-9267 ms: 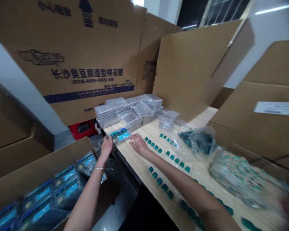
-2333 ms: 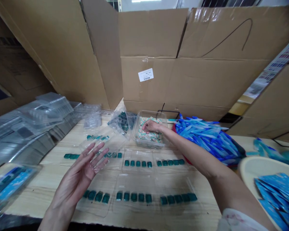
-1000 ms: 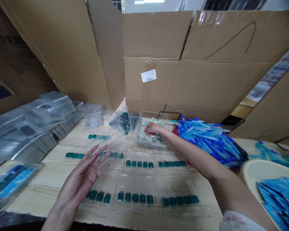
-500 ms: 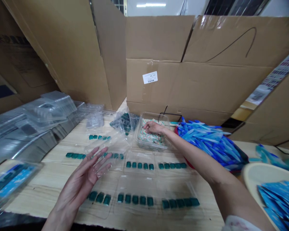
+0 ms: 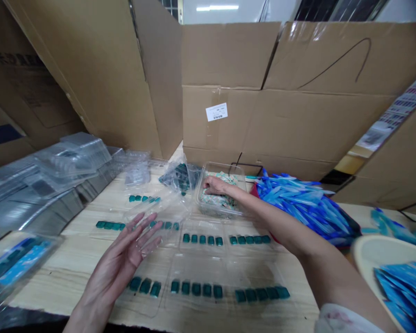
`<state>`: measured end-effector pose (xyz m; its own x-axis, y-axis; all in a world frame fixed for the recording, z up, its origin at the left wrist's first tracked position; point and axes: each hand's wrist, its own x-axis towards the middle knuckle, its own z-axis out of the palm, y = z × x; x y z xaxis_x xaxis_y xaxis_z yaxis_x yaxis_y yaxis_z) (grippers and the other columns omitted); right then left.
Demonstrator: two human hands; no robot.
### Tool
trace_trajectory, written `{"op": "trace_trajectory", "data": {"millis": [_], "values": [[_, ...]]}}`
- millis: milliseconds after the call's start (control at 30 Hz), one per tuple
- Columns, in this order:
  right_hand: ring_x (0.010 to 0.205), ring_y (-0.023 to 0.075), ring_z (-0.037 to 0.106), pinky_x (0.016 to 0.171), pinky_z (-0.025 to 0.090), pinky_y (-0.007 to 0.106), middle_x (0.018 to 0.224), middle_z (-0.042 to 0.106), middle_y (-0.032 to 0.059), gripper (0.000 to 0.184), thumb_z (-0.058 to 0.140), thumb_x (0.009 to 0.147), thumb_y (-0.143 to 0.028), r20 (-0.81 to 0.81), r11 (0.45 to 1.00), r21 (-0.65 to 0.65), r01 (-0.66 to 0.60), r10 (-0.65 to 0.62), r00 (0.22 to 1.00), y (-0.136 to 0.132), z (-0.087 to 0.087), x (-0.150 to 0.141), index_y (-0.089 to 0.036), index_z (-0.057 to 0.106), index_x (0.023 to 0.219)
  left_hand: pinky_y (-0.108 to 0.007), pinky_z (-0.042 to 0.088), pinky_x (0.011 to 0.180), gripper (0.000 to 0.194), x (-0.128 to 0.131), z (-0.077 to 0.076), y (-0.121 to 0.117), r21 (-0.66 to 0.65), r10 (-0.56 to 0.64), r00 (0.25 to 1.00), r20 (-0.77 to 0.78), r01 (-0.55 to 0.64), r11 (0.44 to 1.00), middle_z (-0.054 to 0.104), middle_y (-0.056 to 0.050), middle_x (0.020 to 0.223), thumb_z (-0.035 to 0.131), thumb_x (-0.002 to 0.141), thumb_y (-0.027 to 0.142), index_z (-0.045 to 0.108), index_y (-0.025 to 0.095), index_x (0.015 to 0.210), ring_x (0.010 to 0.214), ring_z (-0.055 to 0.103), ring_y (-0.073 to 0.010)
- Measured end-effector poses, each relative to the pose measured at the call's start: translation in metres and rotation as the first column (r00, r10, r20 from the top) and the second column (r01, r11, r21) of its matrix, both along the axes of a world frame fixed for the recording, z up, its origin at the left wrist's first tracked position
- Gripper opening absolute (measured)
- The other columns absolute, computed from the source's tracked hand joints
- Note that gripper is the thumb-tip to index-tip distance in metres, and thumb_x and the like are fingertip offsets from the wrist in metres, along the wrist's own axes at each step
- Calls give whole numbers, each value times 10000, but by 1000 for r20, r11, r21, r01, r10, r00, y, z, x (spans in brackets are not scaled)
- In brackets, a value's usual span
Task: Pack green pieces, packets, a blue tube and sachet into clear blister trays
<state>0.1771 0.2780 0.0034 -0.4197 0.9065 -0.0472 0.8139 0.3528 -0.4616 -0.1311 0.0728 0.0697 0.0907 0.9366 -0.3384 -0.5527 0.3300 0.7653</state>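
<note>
My right hand [image 5: 215, 185] reaches into a clear plastic tub [image 5: 198, 200] holding a heap of small white, green and pink pieces [image 5: 225, 200]. Its fingers are curled down at the heap's left side, and whatever is in them is hidden. My left hand [image 5: 128, 249] hovers palm up over the clear trays, fingers spread, holding nothing. Below and around it are clear plastic trays [image 5: 194, 264], each with a row of dark green square pieces [image 5: 196, 289]. Another row of green pieces [image 5: 251, 240] sits nearer my right forearm. Part of the front left row is behind my left hand.
Stacked clear plastic boxes [image 5: 38, 185] stand at left, with a filled clear box [image 5: 21, 263] in front. A bag of green pieces [image 5: 182, 176] lies behind. Blue pens [image 5: 298, 203] fill a red container at right, beside a cream basin [image 5: 362, 259] of blue packets. Cardboard [image 5: 291, 125] walls the back.
My right hand has shifted slightly left and down in the tub, its fingers more curled. My left hand has hardly moved.
</note>
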Motion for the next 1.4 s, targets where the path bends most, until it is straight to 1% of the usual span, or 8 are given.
{"op": "trace_trajectory", "data": {"millis": [167,300,467,667,833,967,1167,1400], "values": [[745,138,525,698,398,229,695,589,2,96,641,585,-105,-103,999,13,-43,44,994,-7,3,4,-146,562,619,-423,522,891,377,0,-3,0,-2,-5,1000,20,5,1000,505,-122,1350,571,807,86,571,200,1166,1172,519,-318],[655,112,566,621,455,223,710,610,-6,135,625,693,-170,-270,996,-84,35,-57,961,-13,10,12,-145,585,819,-430,515,904,392,-2,-3,-1,2,-7,1000,14,7,1000,501,-120,1354,574,803,79,562,199,1176,1176,517,-316],[679,124,648,719,546,259,707,635,6,204,724,658,-125,-623,832,-549,77,-469,626,-19,18,25,-154,564,782,-428,520,898,393,-1,-3,-1,-11,-2,1000,17,2,1000,513,-124,1341,581,794,72,554,189,1168,1165,527,-315],[740,114,674,817,540,253,737,661,6,243,742,658,-95,-736,785,-611,-101,-517,436,-34,28,33,-138,574,828,-458,500,923,390,14,-8,1,-2,-58,998,40,58,998,510,-128,1342,592,789,77,545,189,1160,1160,535,-311],[734,105,672,755,531,211,769,686,2,322,787,614,-171,-828,855,-502,-134,-430,359,-48,41,35,-149,612,883,-488,481,940,389,36,-13,7,1,-136,988,76,136,991,521,-139,1325,612,790,108,515,178,1160,1142,551,-308],[686,91,648,704,514,214,767,681,-8,314,795,605,-244,-850,915,-396,-71,-337,405,-70,63,20,-161,635,863,-473,481,931,364,57,-11,13,5,-195,976,93,195,981,511,-148,1329,626,792,147,511,173,1137,1110,573,-294],[675,90,597,667,470,231,763,663,-4,284,757,649,-322,-748,968,-229,-107,-104,656,-123,96,-24,-169,658,868,-470,460,931,281,76,-7,8,92,-252,949,187,239,967,518,-138,1299,605,821,233,538,171,1086,1062,592,-274],[621,99,573,590,450,220,688,635,-7,183,675,722,-313,-570,953,-236,-189,22,822,-169,100,-60,-170,658,835,-463,485,863,279,75,-16,-7,123,-248,946,209,226,966,560,-136,1188,587,830,318,566,160,1059,990,592,-246]]}}
